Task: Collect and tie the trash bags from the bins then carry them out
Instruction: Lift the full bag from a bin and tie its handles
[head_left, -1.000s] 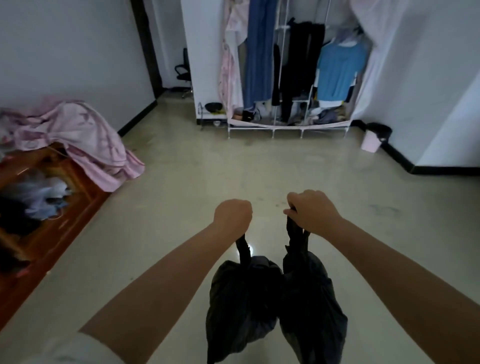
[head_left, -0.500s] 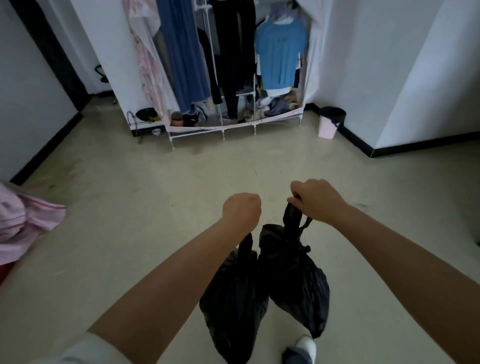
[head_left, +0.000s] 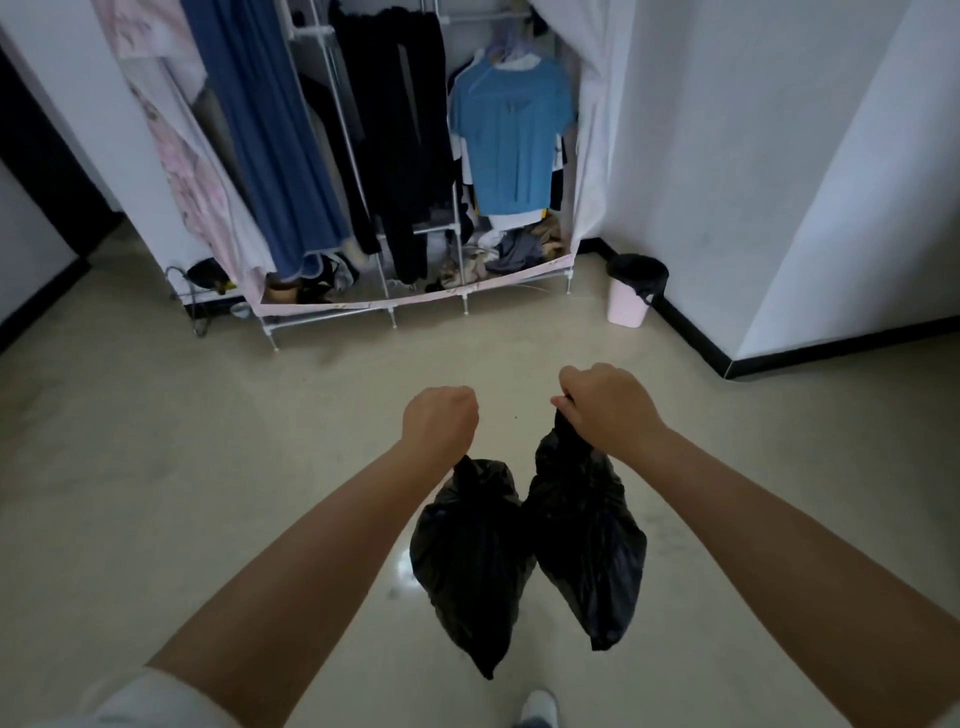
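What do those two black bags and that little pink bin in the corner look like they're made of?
Left bag and right bag: thin black plastic film, by the crinkled folds and faint sheen. Pink bin: probably smooth, matte moulded plastic, with a black liner over its rim.

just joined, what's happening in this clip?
A person is carrying two black trash bags, one in each fist. The left hand grips the neck of the left bag, and the right hand grips the neck of the right bag. Both bags hang clear of the floor, side by side. Ahead stands an open wardrobe rack of clothes, and a small pink bin lined with a black bag sits by the wall.
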